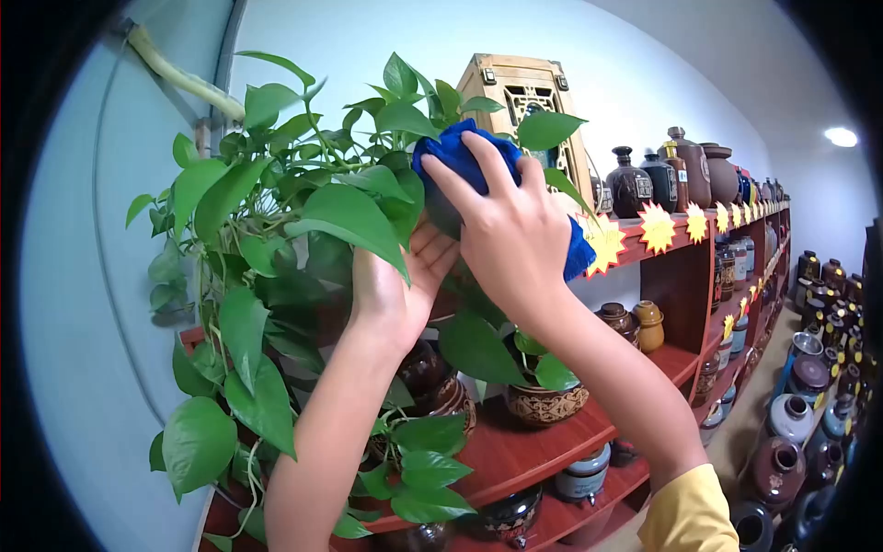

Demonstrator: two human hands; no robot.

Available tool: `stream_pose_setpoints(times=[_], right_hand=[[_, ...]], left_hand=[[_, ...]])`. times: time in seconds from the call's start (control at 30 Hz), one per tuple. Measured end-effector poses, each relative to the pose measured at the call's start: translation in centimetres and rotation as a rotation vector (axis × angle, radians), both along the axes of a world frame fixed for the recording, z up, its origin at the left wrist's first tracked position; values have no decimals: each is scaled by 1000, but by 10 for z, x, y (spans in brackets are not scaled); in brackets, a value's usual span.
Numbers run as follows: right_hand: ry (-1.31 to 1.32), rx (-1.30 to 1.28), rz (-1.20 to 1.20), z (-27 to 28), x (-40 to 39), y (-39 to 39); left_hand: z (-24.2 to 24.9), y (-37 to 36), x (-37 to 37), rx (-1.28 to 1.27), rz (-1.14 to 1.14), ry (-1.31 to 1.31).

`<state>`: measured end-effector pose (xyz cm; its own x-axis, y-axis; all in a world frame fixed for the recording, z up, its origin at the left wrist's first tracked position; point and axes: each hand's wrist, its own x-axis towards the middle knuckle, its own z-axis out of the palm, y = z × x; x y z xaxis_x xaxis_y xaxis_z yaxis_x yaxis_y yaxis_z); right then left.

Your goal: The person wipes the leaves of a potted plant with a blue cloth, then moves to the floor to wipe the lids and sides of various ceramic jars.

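Note:
My right hand (515,221) presses a blue cloth (460,152), its fingers spread over the top and a corner of cloth sticking out by the wrist. Just below and to the left, my left hand (418,262) is turned palm up with curled fingers, partly behind a large green leaf (354,221). A dark, smooth surface shows between the two hands; what it belongs to I cannot tell. Leaves of a trailing potted plant (244,322) surround both hands. A wooden lantern-like box (492,78) with carved panels stands right behind the cloth.
Red-brown shelves (515,451) hold a patterned pot (547,402) and several jars. Dark bottles (630,184) line the top shelf above yellow starburst tags (657,228). More jars (791,419) stand on the floor at right. A pale blue wall panel (92,276) borders the plant at left.

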<state>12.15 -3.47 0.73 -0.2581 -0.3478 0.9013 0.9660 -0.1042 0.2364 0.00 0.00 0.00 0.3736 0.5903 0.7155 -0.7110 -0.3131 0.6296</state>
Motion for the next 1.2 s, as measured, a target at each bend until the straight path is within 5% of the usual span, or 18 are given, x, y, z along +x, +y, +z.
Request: stream_pose_setpoints(times=[0.17,0.43,0.63,0.83,0.93,1.2], right_hand=[[-68,3,27,-10,1,4],[-132,-76,-88,-48,14,-10],[-101,-119,60,-50,25,-13],[-54,74,84,-25,19,-12],[-88,19,13,-21,4,-8],[6,-70,79,2,0,6]], left_hand=[[5,-3,-5,67,97,-40],[11,-7,-12,25,-56,-160],[7,12,-13,118,-9,-159],[8,1,-8,65,269,-30],[6,3,-6,204,101,-52],[8,-9,-13,-63,45,-194]])
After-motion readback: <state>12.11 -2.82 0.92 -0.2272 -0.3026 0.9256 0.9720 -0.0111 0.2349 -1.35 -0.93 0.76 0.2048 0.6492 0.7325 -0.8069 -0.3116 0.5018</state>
